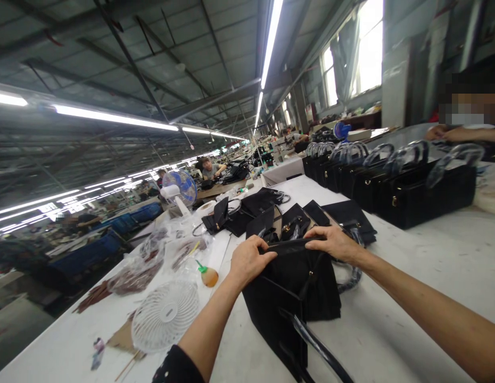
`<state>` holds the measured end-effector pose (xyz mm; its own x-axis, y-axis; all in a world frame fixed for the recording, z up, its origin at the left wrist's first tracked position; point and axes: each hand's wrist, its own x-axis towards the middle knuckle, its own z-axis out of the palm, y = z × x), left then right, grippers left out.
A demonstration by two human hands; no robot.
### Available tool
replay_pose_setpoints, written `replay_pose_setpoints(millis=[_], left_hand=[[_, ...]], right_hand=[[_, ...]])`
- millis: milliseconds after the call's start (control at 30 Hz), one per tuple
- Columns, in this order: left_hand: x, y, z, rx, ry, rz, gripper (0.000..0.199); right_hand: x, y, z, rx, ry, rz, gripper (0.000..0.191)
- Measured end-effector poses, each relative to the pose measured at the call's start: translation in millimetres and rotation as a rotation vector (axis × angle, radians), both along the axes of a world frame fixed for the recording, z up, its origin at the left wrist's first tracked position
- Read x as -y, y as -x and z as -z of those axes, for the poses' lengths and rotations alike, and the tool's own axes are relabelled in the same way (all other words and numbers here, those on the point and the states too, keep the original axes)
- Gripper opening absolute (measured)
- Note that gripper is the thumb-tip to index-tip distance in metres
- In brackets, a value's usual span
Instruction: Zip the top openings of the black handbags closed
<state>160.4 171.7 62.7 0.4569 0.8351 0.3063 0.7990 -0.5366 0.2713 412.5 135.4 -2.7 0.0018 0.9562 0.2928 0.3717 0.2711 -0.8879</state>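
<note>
A black handbag [279, 298] lies on the white table in front of me, its plastic-wrapped handle [321, 348] hanging toward me. My left hand [249, 260] pinches the left end of the bag's upper edge between thumb and fingers. At the other end of that same edge, my right hand [331, 243] grips with thumb below and fingers on top. The edge is stretched straight between both hands. A small gold fitting [311, 273] shows on the black front. Just behind my hands lie several more black bags [263, 202], loosely heaped.
Finished-looking black handbags [427, 186] stand in a row at the right. On the left are a white fan [166, 315], a small orange bottle with green tip [208, 276] and crumpled plastic [151, 260]. A blue fan [180, 187] stands farther back. A co-worker's arm [467, 134] rests at far right.
</note>
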Motion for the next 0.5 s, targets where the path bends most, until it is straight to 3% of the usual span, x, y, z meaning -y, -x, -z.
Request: replay_pose_setpoints(millis=[133, 500], left_hand=[[-2, -5, 2.4, 0.011, -0.001, 0.004, 0.024], [-4, -19, 6.1, -0.019, -0.007, 0.194, 0.011]], right_hand=[[3, 2, -0.2, 0.004, 0.009, 0.022, 0.026], [4, 3, -3.5, 0.07, -0.018, -0.009, 0.025]])
